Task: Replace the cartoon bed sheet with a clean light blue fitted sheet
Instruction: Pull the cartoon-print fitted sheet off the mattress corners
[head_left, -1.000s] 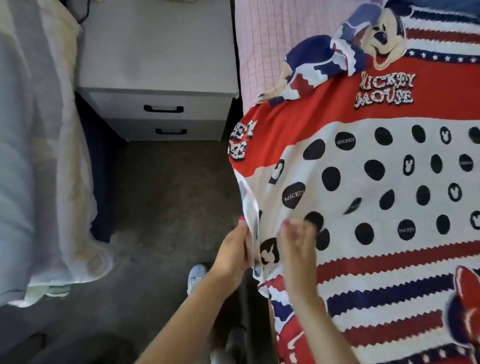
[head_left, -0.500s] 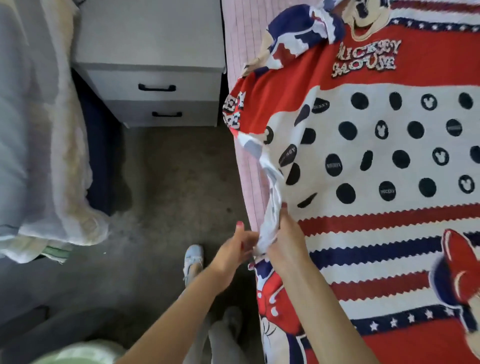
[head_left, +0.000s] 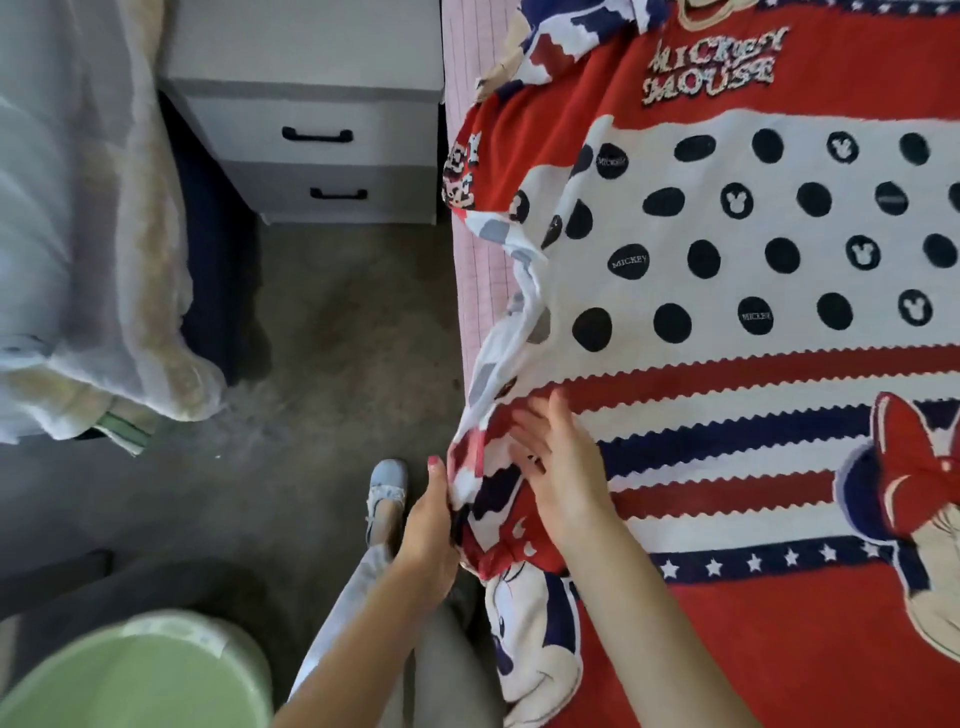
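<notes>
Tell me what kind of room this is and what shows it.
Most likely a bedroom. A cartoon bed sheet covers a mattress on the right, a grey two-drawer nightstand stands beside it, and a pile of pale bedding lies across the carpeted floor.

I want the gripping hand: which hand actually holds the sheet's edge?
The left hand grips the cartoon sheet; the right hand lies flat on top.
</notes>
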